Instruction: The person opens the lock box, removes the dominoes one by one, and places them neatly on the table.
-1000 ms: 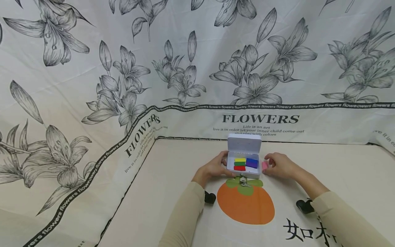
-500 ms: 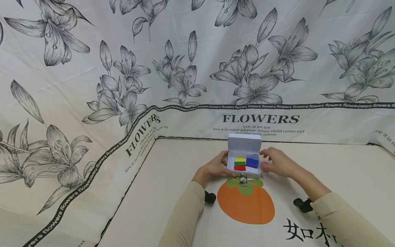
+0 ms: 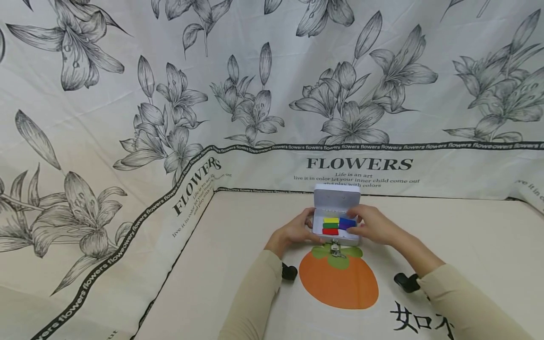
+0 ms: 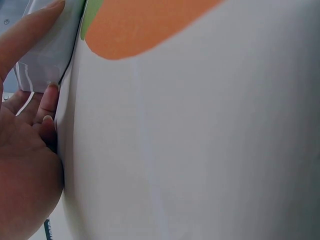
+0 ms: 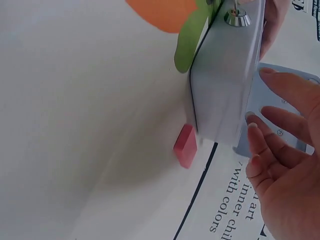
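A small white lock box (image 3: 333,199) stands on the table with its lid raised. Inside lie a yellow block (image 3: 331,220), a green block (image 3: 330,225), a red block (image 3: 330,232), a blue block (image 3: 347,222) and a purple block (image 3: 344,227). My left hand (image 3: 293,230) grips the box's left end, thumb along the front. Over its right end reaches my right hand (image 3: 377,225), fingers apart and lightly bent near the blue and purple blocks; no held thing shows. A pink block (image 5: 186,146) rests on the table beside the box, hidden in the head view.
Keys (image 3: 336,251) hang from the lock on the box's front. The pale cloth (image 3: 238,264) carries a printed orange persimmon (image 3: 338,282) and black characters. A flower-printed curtain (image 3: 255,94) rises behind and at the left.
My right hand has let go of the pink block beside the box and moved left over the box's right end. My left hand stays on the box.
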`<state>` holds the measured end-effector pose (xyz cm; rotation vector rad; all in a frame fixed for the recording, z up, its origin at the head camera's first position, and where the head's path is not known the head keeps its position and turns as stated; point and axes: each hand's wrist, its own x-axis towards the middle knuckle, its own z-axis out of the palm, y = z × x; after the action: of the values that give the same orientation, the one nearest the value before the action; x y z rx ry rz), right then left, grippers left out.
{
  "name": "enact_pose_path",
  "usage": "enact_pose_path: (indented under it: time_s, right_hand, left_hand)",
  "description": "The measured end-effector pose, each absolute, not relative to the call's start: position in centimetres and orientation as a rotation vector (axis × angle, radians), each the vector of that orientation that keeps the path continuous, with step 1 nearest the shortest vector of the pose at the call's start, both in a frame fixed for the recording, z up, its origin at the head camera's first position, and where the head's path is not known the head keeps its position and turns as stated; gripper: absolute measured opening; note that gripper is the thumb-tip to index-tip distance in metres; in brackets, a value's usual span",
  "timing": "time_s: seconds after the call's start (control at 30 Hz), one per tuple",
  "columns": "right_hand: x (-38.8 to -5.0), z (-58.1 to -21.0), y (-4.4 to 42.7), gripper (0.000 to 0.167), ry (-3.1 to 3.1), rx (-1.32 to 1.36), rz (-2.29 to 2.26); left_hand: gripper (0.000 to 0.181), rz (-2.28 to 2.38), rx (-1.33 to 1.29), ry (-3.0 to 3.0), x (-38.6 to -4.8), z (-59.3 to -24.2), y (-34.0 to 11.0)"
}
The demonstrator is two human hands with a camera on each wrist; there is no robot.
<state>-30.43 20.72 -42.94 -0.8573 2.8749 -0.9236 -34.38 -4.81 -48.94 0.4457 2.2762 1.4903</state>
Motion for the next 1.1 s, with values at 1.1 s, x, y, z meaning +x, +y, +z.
enact_pose_path:
  time_s: [1.1]
  right_hand:
    - [-33.1, -45.1, 16.9, 0.01, 2.832, -0.966, -0.821]
  left_hand:
    - [0.099, 1.496, 0.472, 2.268, -34.2, -48.7, -4.9]
